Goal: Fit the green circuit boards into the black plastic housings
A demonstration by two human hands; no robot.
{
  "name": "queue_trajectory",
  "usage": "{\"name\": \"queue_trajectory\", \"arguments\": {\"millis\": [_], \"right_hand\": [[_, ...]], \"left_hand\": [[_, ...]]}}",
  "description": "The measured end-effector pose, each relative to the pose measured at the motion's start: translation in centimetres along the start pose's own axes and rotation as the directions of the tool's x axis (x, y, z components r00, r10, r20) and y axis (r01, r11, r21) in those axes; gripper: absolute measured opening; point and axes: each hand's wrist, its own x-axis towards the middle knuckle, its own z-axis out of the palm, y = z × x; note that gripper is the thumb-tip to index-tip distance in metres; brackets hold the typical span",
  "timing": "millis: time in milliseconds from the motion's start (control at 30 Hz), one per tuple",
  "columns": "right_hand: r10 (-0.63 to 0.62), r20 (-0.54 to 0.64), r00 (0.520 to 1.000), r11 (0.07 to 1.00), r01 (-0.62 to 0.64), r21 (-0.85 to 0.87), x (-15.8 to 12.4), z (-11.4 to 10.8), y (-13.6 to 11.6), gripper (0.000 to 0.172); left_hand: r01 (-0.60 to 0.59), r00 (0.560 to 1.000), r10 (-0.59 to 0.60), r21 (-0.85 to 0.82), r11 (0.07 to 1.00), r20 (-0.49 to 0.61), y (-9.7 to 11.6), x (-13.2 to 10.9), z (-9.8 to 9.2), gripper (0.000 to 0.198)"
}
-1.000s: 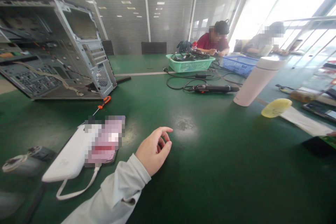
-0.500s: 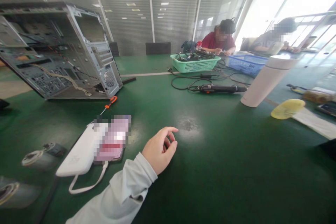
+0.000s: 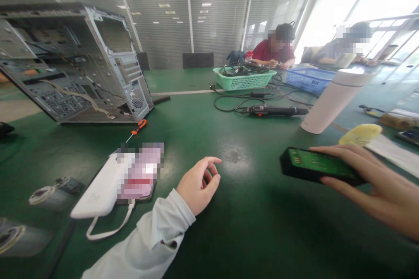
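Note:
My right hand (image 3: 369, 183) grips a black rectangular case with a green circuit board (image 3: 322, 165) in its face, thumb on the near side and fingers on the far side. It is tilted and held over the right part of the table. At the middle of the green table (image 3: 255, 226), my left hand (image 3: 199, 187) lies with fingers loosely curved and apart, holding nothing. Left of that hand are a phone (image 3: 142, 174) with a partly blurred screen and a white power bank (image 3: 101, 187), with a white cable (image 3: 109, 236) by them.
An opened computer case (image 3: 75, 65) stands at the left, an orange-handled screwdriver (image 3: 140, 127) by it. Metal cylinders (image 3: 49, 198) lie front left. Farther back are a green basket of cables (image 3: 244, 82), a blue basket (image 3: 306, 80), a black electric screwdriver (image 3: 275, 110), a pale bottle (image 3: 334, 100) and two people.
My right hand has come in from the right with the black case and circuit board. My left hand stays in almost the same place.

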Motion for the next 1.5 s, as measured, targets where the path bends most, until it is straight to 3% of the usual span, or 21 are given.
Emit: {"name": "queue_trajectory", "arguments": {"millis": [133, 233, 433, 533, 600, 667, 700, 800, 867, 933, 1033, 1100, 1167, 1233, 1300, 1333, 1400, 1500], "right_hand": [[-0.107, -0.033, 0.994, 0.968, 0.112, 0.227, 3.8, 4.5, -7.2, 0.032], [-0.127, -0.049, 0.991, 0.947, 0.136, 0.291, 5.5, 7.0, -10.5, 0.022], [-0.096, -0.079, 0.992, 0.928, 0.118, 0.354, 5.6, 8.8, -10.8, 0.018], [0.042, 0.013, 0.999, 0.855, -0.042, 0.518, 5.3, 9.1, -10.5, 0.023], [0.135, 0.170, 0.976, 0.715, -0.215, 0.666, 5.4, 9.2, -10.5, 0.033], [0.180, 0.399, 0.899, 0.483, -0.435, 0.760, 5.5, 9.3, -10.6, 0.043], [0.192, 0.518, 0.834, 0.342, -0.552, 0.761, 5.6, 9.3, -10.6, 0.047], [0.145, 0.801, 0.582, -0.074, -0.800, 0.595, 5.8, 9.0, -10.8, 0.047], [0.066, 0.892, 0.447, -0.280, -0.850, 0.446, 6.1, 8.6, -11.0, 0.045], [-0.010, 0.928, 0.372, -0.417, -0.846, 0.334, 6.4, 8.2, -11.2, 0.047], [-0.078, 0.929, 0.361, -0.515, -0.813, 0.272, 6.6, 8.0, -11.0, 0.046], [-0.088, 0.899, 0.429, -0.486, -0.806, 0.338, 6.3, 8.3, -10.6, 0.038], [-0.055, 0.821, 0.568, -0.344, -0.783, 0.519, 5.9, 8.8, -10.2, 0.041], [0.007, 0.665, 0.747, -0.056, -0.663, 0.746, 5.5, 9.2, -9.7, 0.047], [0.051, 0.389, 0.920, 0.344, -0.381, 0.858, 5.2, 9.3, -9.4, 0.036], [0.027, 0.233, 0.972, 0.536, -0.211, 0.818, 5.2, 9.2, -9.3, 0.026], [-0.099, 0.001, 0.995, 0.783, 0.077, 0.617, 5.3, 8.8, -9.1, 0.016], [-0.247, -0.085, 0.965, 0.875, 0.260, 0.408, 5.5, 8.1, -9.0, 0.020]], "left_hand": [[0.028, 0.999, -0.034, -0.180, 0.983, -0.032, -0.3, 0.1, -0.5, 0.031], [0.026, 0.994, -0.049, -0.222, 0.975, -0.099, -0.5, 0.2, -0.8, 0.036], [0.045, 0.971, -0.066, -0.096, 0.994, -0.230, -0.5, 0.0, -1.0, 0.036], [0.064, 0.969, -0.086, -0.099, 0.993, -0.231, -0.7, 0.1, -1.0, 0.040], [0.086, 0.971, -0.109, -0.111, 0.990, -0.215, -0.8, 0.3, -1.0, 0.047], [0.102, 0.974, -0.122, -0.111, 0.989, -0.190, -1.0, 0.4, -1.0, 0.056], [0.105, 0.976, -0.123, -0.111, 0.988, -0.177, -1.0, 0.5, -1.0, 0.059], [0.100, 0.979, -0.124, -0.147, 0.984, -0.162, -1.0, 0.6, -1.0, 0.062], [0.094, 0.978, -0.127, -0.191, 0.977, -0.168, -0.9, 0.6, -1.0, 0.060], [0.093, 0.974, -0.137, -0.230, 0.969, -0.183, -0.8, 0.7, -0.9, 0.056], [0.093, 0.965, -0.157, -0.282, 0.955, -0.210, -0.9, 0.9, -0.9, 0.053], [0.085, 0.959, -0.162, -0.311, 0.947, -0.231, -1.0, 0.9, -0.9, 0.050], [0.067, 0.954, -0.152, -0.311, 0.948, -0.258, -1.0, 0.9, -1.0, 0.049], [0.032, 0.952, -0.112, -0.271, 0.962, -0.284, -0.9, 0.6, -1.1, 0.047], [-0.031, 0.957, -0.025, -0.188, 0.982, -0.288, -0.5, 0.3, -1.2, 0.045], [-0.068, 0.961, 0.029, -0.132, 0.989, -0.275, -0.3, 0.2, -1.3, 0.043], [-0.130, 0.967, 0.125, -0.006, 0.992, -0.222, 0.1, 0.0, -1.4, 0.037], [-0.158, 0.973, 0.175, 0.123, 0.980, -0.151, 0.6, -0.1, -1.4, 0.032]]}}
